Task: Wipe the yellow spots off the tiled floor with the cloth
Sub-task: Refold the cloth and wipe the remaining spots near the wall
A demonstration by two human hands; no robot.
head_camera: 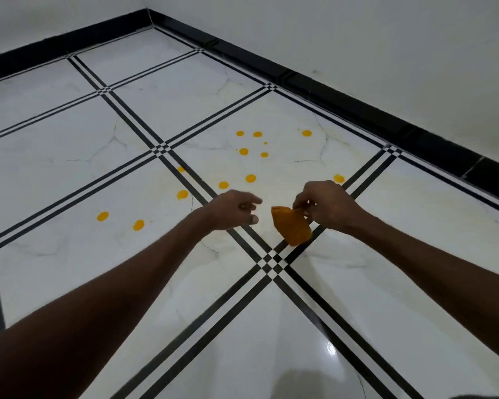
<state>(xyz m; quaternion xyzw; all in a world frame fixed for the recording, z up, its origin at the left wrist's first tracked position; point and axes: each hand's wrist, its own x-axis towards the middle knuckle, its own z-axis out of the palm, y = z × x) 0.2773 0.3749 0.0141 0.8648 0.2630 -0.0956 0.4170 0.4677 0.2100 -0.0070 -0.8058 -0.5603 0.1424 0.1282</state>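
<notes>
Several yellow spots (250, 178) dot the white tiled floor (69, 174), spread from the left tile to the tile near the wall. An orange cloth (291, 226) hangs crumpled from my right hand (326, 207), which pinches its upper edge above the floor. My left hand (234, 210) hovers just left of the cloth with fingers loosely apart, holding nothing. Both hands are held over the crossing of the black tile stripes, just in front of the nearest spots.
Black double stripes (162, 149) divide the glossy tiles. A black skirting board (343, 90) runs along the white walls at the back and right, meeting in the far corner. A bright light reflection (330, 348) lies on the near tile.
</notes>
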